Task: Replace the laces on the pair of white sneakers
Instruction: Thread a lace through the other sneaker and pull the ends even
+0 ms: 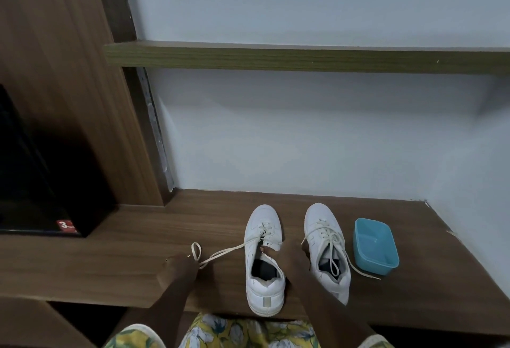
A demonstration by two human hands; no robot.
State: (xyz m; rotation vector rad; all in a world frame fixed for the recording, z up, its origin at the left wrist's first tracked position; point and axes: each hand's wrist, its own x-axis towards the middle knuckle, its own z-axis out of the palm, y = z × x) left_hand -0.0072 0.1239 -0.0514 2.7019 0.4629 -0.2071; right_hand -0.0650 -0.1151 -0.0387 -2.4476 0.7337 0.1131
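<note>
Closest in, a lap of yellow flowered cloth (248, 331) shows below the counter (124, 254) edge, and two bare arms reach over it. The left hand (180, 266) rests on the wood with its fingers curled, pinching a cream lace (229, 251). A small loop of that lace stands up just beyond the hand. The rest runs slack to the right, to the eyelets of the left shoe (262, 289).

That shoe stands heel toward the person, toe to the wall, its heel at the counter's front edge. Only its lower eyelets are threaded. The right hand (288, 260) holds it at the opening, thumb on the tongue side and fingers down in the gap between the two shoes.

The right shoe (320, 218) stands just beside, pointing the same way and laced all the way up but untied. One loose loop drops into its opening, and one end trails over the counter to the right.

Near that end sits a blue tub (383, 263), just right of the shoe. Far left on the counter stands a black box (33, 182) with a red label (65, 225) at its lower corner. A wooden panel (55, 58) rises behind it. Beyond the shoes is a pale wall (303, 140) with a shelf (303, 59) fixed high across it.
</note>
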